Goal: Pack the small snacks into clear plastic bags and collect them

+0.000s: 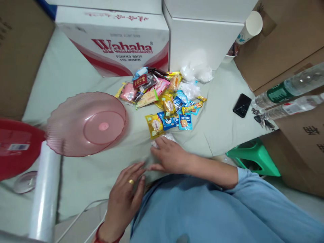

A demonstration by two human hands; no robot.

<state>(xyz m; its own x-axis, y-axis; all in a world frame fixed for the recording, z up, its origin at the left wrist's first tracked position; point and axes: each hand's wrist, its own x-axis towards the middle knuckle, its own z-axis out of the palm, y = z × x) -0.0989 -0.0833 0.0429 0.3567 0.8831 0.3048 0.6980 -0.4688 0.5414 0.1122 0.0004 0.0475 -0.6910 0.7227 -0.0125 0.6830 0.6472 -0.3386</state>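
My left hand (128,185), with a ring on one finger, is at the cloth-covered table's front edge. Its fingers are stretched out and nothing shows in them. My right hand (170,156) reaches in from the right, fingers extended and thumb apart, slightly blurred. A clear plastic-wrapped piece (170,136) lies right behind its fingers, partly hidden by them; whether they touch it I cannot tell. Just beyond are a yellow snack packet (154,125), a dark blue packet (167,120) and a light blue packet (185,121). A heap of mixed snack packets (158,88) lies behind these.
A pink translucent bowl (68,118) stands left, near a red basin (17,148) and a plastic film roll (45,195). White cartons (121,44) line the back. A black phone (242,105), keys (263,121) and water bottles (291,89) are right. A green stool (260,158) stands below.
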